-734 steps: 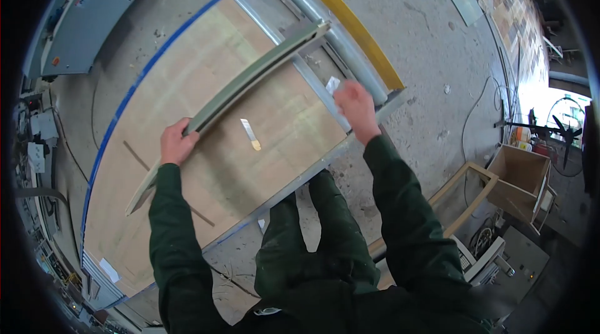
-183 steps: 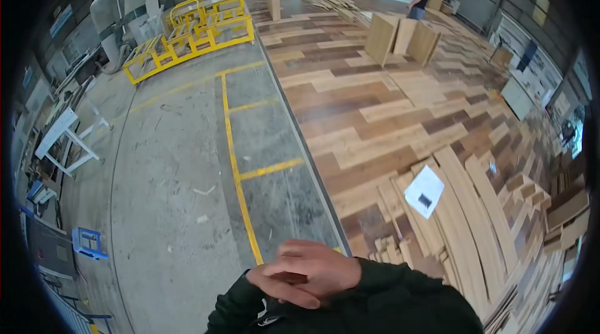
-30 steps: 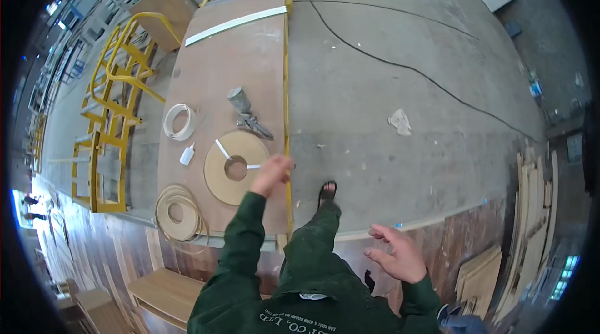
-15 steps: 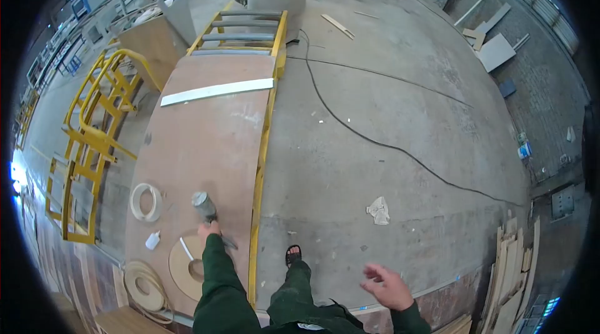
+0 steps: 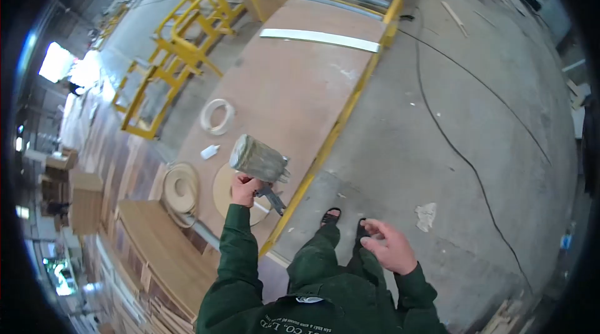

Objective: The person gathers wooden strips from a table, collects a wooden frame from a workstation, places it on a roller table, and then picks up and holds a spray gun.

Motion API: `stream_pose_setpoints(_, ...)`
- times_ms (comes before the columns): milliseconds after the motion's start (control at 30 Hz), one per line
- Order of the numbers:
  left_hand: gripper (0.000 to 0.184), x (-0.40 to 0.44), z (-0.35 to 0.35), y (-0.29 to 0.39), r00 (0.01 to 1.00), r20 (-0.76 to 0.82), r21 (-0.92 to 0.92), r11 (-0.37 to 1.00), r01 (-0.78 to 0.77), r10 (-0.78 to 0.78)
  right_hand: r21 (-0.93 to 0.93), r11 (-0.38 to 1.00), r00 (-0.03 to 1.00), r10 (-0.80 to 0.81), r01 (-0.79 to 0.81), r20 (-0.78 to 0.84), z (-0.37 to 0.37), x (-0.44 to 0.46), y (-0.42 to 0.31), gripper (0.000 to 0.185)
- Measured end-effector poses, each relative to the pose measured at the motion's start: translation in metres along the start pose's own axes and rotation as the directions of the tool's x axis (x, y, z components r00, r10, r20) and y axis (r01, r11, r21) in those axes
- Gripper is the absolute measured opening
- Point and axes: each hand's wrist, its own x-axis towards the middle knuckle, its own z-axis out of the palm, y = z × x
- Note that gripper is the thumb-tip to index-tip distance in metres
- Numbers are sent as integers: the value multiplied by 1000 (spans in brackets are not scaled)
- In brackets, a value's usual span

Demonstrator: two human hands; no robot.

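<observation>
My left hand is closed around a spray gun with a grey, stained cup, raised above the near end of the wood panel. The gun's dark lower part points down to the right. Under it, a flat roll of tan edge banding is partly hidden by the hand and gun. My right hand hangs over the floor by my leg, fingers apart and loosely bent, holding nothing. Left of the gun, a small white bottle and a white roll of banding lie on the panel.
A long white strip lies across the panel's far part, on a yellow roller frame. Another tan roll sits at the near left corner, beside a brown board. Yellow metal frames stand left; a cable crosses the floor.
My left hand has lifted the spray gun from near the panel's surface towards me. The view has turned left, and my right hand has come closer to my leg.
</observation>
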Motion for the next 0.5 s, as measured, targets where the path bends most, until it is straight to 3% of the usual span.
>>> stream_pose_setpoints(33,17,-20,9,22,1000,-9,-102,995,-20,19,-53,997,999,-51,52,17,-1,6,-14,49)
stream_pose_setpoints(67,17,-37,12,26,998,-49,-82,996,-44,40,-38,996,995,-82,84,53,-4,11,-26,49)
stream_pose_setpoints(133,17,-64,9,26,947,-283,-502,865,-12,-151,-173,822,837,-545,543,40,-8,18,-53,53)
stream_pose_setpoints(167,17,-71,-6,10,940,-317,-481,875,-44,-127,-141,810,821,-568,570,54,-8,19,-69,53)
stream_pose_setpoints(200,21,-75,-25,-19,985,165,-767,620,166,-60,-131,728,739,-670,673,70,-8,17,-88,58)
stream_pose_setpoints(233,27,-85,-34,-33,809,559,-811,325,487,183,-124,636,647,-758,761,85,-9,12,-105,64)
stream_pose_setpoints(267,27,-111,-15,-10,822,538,-822,334,462,188,-104,625,633,-768,774,99,-10,7,-117,64)
stream_pose_setpoints(300,27,-151,26,37,924,276,-700,715,5,264,-103,557,567,-811,824,146,-9,2,-129,70)
stream_pose_setpoints(333,27,-178,55,58,899,44,-286,868,-406,435,-96,489,498,-844,867,197,-5,-5,-136,77)
stream_pose_setpoints(367,28,-190,65,51,868,68,-404,809,-427,492,-72,480,484,-847,874,222,-1,-13,-141,77)
stream_pose_setpoints(400,28,-199,69,61,868,40,-396,806,-441,495,-67,442,445,-861,894,247,4,-20,-145,80)
stream_pose_setpoints(467,25,-213,84,98,835,347,-384,877,-288,426,-50,390,387,-876,920,286,15,-29,-149,84)
stream_pose_setpoints(500,25,-227,91,101,843,322,-382,874,-300,430,-8,379,361,-877,925,318,22,-34,-148,85)
